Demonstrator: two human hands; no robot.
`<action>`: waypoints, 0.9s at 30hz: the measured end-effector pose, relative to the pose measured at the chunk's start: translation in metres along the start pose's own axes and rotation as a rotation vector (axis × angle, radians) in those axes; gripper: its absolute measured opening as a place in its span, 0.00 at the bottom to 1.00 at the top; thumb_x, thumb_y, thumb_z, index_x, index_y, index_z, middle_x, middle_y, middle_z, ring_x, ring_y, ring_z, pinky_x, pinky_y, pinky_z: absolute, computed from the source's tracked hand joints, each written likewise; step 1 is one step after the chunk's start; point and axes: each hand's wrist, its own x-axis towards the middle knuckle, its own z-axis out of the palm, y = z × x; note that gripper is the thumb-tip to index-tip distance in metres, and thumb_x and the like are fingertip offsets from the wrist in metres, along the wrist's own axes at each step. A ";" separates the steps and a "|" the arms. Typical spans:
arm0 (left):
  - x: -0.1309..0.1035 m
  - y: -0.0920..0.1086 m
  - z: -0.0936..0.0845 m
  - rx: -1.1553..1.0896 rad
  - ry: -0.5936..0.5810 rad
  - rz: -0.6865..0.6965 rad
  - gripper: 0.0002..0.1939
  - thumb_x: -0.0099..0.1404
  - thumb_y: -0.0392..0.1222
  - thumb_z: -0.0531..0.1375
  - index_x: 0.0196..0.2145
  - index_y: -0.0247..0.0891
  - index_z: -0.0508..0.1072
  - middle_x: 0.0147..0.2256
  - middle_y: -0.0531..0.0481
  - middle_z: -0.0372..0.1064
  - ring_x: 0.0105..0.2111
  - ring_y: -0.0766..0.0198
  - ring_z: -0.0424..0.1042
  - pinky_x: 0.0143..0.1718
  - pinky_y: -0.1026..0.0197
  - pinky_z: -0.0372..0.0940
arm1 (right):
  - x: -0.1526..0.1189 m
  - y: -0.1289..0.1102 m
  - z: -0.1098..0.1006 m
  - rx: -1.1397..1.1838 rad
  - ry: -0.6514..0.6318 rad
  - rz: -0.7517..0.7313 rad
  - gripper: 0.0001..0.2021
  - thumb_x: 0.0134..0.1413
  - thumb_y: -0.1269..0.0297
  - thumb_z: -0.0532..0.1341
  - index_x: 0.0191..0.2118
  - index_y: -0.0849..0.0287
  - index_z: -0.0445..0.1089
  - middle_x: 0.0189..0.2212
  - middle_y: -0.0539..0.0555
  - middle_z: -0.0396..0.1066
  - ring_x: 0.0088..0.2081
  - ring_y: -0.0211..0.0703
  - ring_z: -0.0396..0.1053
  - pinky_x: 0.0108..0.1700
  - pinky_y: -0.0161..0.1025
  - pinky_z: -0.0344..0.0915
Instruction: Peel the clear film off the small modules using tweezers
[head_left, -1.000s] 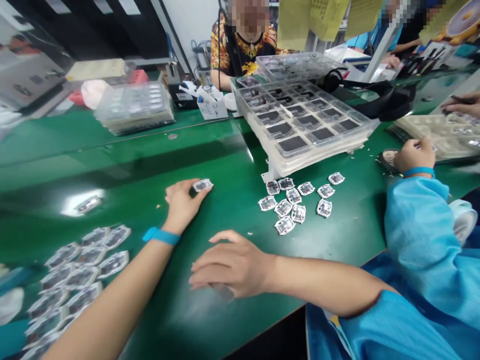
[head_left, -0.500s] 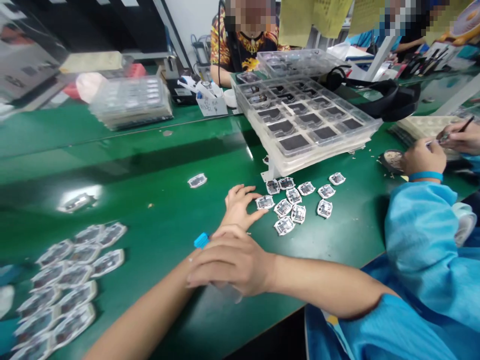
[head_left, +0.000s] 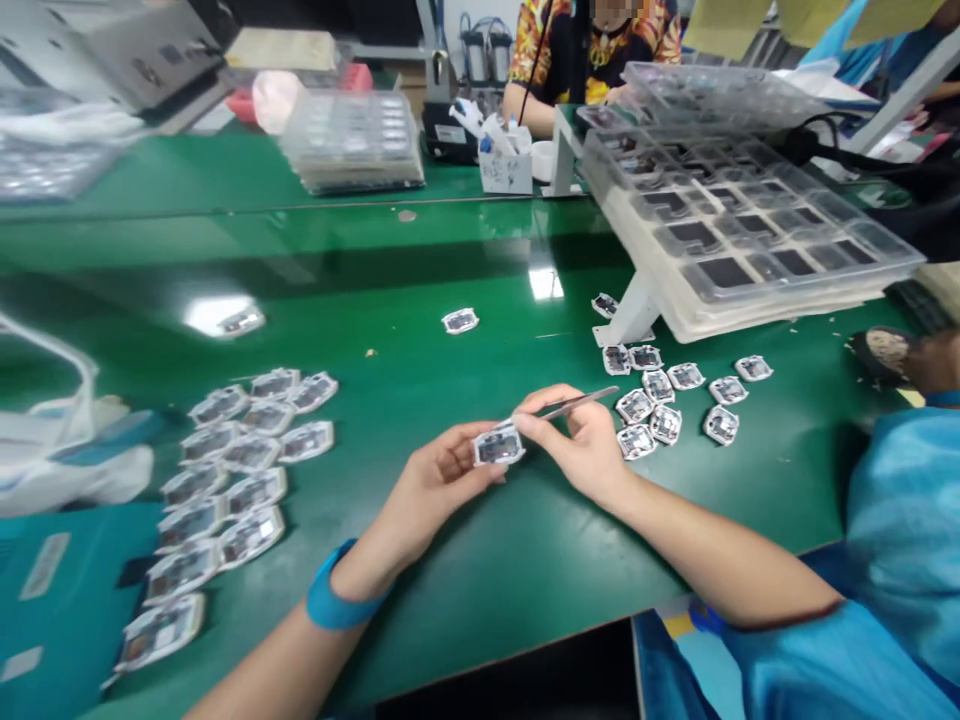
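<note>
Green surface [head_left: 427, 630] lies beneath both of our hands, and we take the held part as the centre of our clock. Our left hand [head_left: 431, 485], a blue band [head_left: 337, 598] round its wrist, is narrowed on a white-rimmed part [head_left: 499, 447], fingers and thumb at its edges, its dark inner face showing. Our right hand [head_left: 581, 445] pinches metal tweezers [head_left: 600, 395], their front end at the part's upper edge; we cannot tell whether the tips touch it.

Between two and three o'clock we have a loose group of similar parts [head_left: 664, 424], and at nine o'clock a larger cluster [head_left: 252, 450]. One lone piece [head_left: 460, 320] lies between eleven and twelve, another [head_left: 242, 320] at ten. Stacked compartment trays [head_left: 795, 300] stand raised at two o'clock, above a white bracket [head_left: 634, 310]. At twelve we see a white box [head_left: 506, 172] of pens and tubes, and at eleven a stack of clear trays [head_left: 352, 145]. At three o'clock is a co-worker's blue sleeve [head_left: 907, 510].
</note>
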 end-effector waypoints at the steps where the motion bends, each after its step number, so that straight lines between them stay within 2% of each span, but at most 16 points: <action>1: -0.001 0.000 -0.002 0.000 -0.002 0.001 0.22 0.51 0.39 0.72 0.44 0.36 0.75 0.34 0.49 0.79 0.31 0.64 0.74 0.37 0.61 0.69 | 0.000 0.002 0.000 -0.008 -0.017 0.009 0.05 0.53 0.62 0.68 0.34 0.56 0.74 0.33 0.50 0.78 0.37 0.41 0.76 0.44 0.41 0.71; 6: -0.003 0.001 -0.003 0.009 -0.010 -0.007 0.19 0.52 0.37 0.71 0.42 0.37 0.75 0.39 0.47 0.80 0.38 0.61 0.77 0.43 0.59 0.70 | -0.001 0.009 -0.001 -0.042 -0.053 0.045 0.05 0.53 0.62 0.69 0.34 0.56 0.74 0.33 0.51 0.78 0.37 0.41 0.75 0.43 0.41 0.71; 11: -0.004 0.001 -0.003 0.053 -0.017 0.003 0.18 0.53 0.38 0.70 0.42 0.37 0.75 0.39 0.46 0.79 0.37 0.59 0.77 0.42 0.58 0.70 | -0.001 0.008 -0.001 -0.018 -0.063 0.048 0.06 0.52 0.61 0.69 0.32 0.55 0.74 0.31 0.51 0.78 0.35 0.42 0.76 0.40 0.41 0.73; 20: -0.004 -0.009 0.002 -0.015 -0.003 0.020 0.19 0.54 0.37 0.69 0.44 0.37 0.72 0.36 0.50 0.77 0.36 0.62 0.76 0.40 0.61 0.69 | -0.005 0.005 0.000 -0.237 -0.151 -0.160 0.02 0.55 0.64 0.68 0.33 0.52 0.76 0.32 0.52 0.80 0.37 0.46 0.77 0.48 0.50 0.69; 24: -0.003 -0.008 0.002 -0.059 0.004 0.017 0.20 0.55 0.38 0.68 0.45 0.36 0.71 0.32 0.52 0.75 0.29 0.66 0.72 0.32 0.63 0.66 | -0.003 0.004 -0.001 -0.193 -0.130 -0.068 0.03 0.55 0.63 0.68 0.35 0.54 0.75 0.34 0.52 0.79 0.38 0.45 0.76 0.45 0.46 0.70; 27: -0.003 -0.006 0.001 -0.068 0.053 0.024 0.15 0.60 0.41 0.65 0.45 0.35 0.72 0.27 0.53 0.72 0.26 0.66 0.69 0.30 0.63 0.64 | -0.001 0.005 -0.003 -0.155 -0.106 0.049 0.05 0.55 0.60 0.68 0.35 0.55 0.74 0.34 0.52 0.78 0.37 0.43 0.75 0.43 0.42 0.70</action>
